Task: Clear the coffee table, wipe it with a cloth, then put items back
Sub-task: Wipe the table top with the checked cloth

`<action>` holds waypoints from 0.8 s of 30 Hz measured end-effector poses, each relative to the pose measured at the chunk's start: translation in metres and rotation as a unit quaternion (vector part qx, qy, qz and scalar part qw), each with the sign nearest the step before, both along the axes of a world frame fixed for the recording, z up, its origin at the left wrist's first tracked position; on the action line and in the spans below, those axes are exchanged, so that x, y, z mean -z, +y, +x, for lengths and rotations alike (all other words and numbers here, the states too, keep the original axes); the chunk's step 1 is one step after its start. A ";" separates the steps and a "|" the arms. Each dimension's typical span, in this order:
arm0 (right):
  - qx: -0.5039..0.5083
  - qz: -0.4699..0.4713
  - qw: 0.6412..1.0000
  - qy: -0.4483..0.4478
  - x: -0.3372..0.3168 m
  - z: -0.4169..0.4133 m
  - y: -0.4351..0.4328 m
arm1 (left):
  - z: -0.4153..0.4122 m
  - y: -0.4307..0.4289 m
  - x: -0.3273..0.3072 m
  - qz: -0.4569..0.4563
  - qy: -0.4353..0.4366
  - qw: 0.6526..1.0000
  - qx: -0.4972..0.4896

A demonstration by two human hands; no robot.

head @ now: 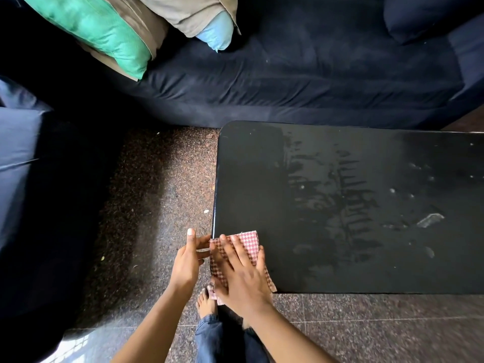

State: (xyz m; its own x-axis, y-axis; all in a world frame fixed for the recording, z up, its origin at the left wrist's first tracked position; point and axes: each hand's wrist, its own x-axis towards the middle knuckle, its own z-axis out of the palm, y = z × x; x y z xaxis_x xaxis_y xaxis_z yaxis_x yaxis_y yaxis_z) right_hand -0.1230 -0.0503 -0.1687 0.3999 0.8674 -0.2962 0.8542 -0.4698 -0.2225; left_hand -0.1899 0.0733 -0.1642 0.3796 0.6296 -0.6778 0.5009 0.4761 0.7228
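Note:
The black coffee table [340, 153] fills the right half of the view, with damp streaks and pale specks across its middle and right. A red-and-white checked cloth [248, 242] lies over its near left corner and hangs past the edge. My right hand [241, 273] presses flat on the cloth with fingers spread. My left hand [188, 258] is cupped just off the table's left edge, fingers touching the cloth's overhanging side. No other items stand on the table.
A dark blue sofa [301, 82] runs along the far side with a green cushion [97, 30] and a beige and light-blue one [204, 19]. Another blue seat [21, 166] is at the left. Speckled stone floor [157, 205] lies between. My bare foot [205, 301] is beside the table corner.

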 end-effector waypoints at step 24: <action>-0.295 -0.094 0.949 -0.065 -0.004 -0.011 0.025 | -0.020 0.026 0.010 -0.039 -0.013 0.993 -0.110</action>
State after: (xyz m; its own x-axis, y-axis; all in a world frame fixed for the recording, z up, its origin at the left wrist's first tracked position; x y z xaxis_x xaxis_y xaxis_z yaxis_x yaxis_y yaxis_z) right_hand -0.1337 -0.0250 -0.1650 -0.0946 0.8887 -0.4486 0.9954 0.0773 -0.0568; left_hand -0.2102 0.0989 -0.1742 0.2561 0.6453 -0.7197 0.3602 0.6272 0.6905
